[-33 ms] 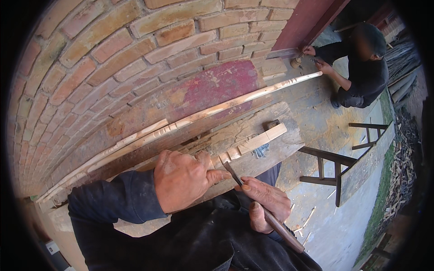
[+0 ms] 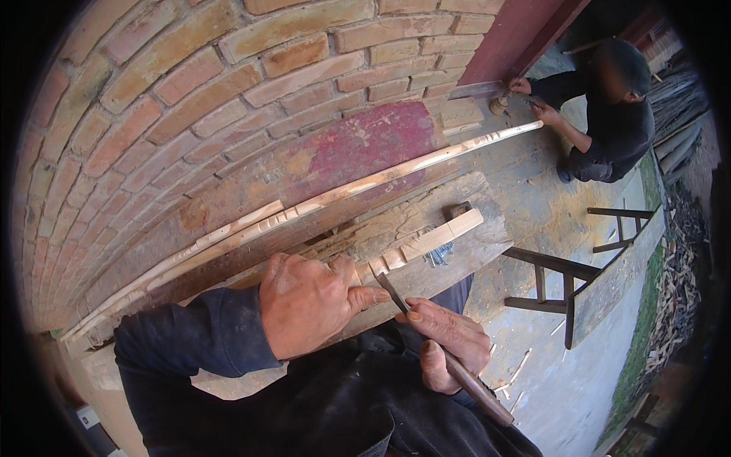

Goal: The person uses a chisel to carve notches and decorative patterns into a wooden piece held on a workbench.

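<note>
My left hand (image 2: pixel 308 301) is closed over a pale, notched strip of wood (image 2: pixel 438 236), pressing it against the rough plank of a bench (image 2: pixel 464 202). The thumb lies along the wood, close to the notches. In my right hand (image 2: pixel 453 343) is a chisel (image 2: pixel 483 396) with a long brown wooden handle, the fingers wrapped round it. Its dark metal blade meets the wood at a notch just beside my left thumb. A small pile of nails (image 2: pixel 439 255) lies on the plank by the strip, and a dark metal block (image 2: pixel 461 209) sits behind it.
Long notched poles (image 2: pixel 365 183) rest on a worn board along the brick wall (image 2: pixel 251 84). To the right stands a dark wooden bench (image 2: pixel 609 282). At the far right a person (image 2: pixel 617 114) crouches, hands busy. Wood scraps (image 2: pixel 518 369) litter the floor.
</note>
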Motion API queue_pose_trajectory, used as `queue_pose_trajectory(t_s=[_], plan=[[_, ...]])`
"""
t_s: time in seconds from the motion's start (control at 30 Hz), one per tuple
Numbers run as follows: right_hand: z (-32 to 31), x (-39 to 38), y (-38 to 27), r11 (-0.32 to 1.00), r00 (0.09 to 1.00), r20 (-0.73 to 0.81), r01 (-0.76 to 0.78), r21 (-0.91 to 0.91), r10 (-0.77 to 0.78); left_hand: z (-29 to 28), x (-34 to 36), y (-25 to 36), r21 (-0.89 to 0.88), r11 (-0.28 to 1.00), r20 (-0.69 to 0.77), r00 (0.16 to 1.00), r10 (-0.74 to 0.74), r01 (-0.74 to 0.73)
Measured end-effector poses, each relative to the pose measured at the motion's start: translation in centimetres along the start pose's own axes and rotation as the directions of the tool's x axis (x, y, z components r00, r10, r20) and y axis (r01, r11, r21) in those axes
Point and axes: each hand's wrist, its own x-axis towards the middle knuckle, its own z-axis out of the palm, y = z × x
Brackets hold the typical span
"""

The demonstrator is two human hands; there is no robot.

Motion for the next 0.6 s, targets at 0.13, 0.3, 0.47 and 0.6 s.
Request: queue_pose_trajectory(t_s=[0.13, 0.3, 0.47, 0.6], plan=[[0.0, 0.3, -0.4, 0.999, 0.999, -0.011, -0.037, 0.012, 0.037, -0.2, 0.2, 0.1, 0.004, 1.0, 0.022, 1.0, -0.002, 0.002], [0.0, 0.7, -0.3, 0.999, 1.0, -0.009, -0.02, 0.032, 0.021, -0.1, 0.2, 0.0, -0.007, 1.0, 0.0, 1.0, 0.011, -0.011], [-0.4, 1.0, -0.3, 0.999, 0.999, 0.03, -0.021, 0.048, 0.02, -0.2, 0.2, 0.0, -0.022, 1.0, -0.011, 1.0, 0.016, -0.016], [-1.1, 1.7, -0.6, 0.997, 0.995, 0.091, -0.049, 0.056, 0.044, -0.3, 0.2, 0.1, -0.02, 1.0, -0.018, 1.0, 0.016, -0.017]])
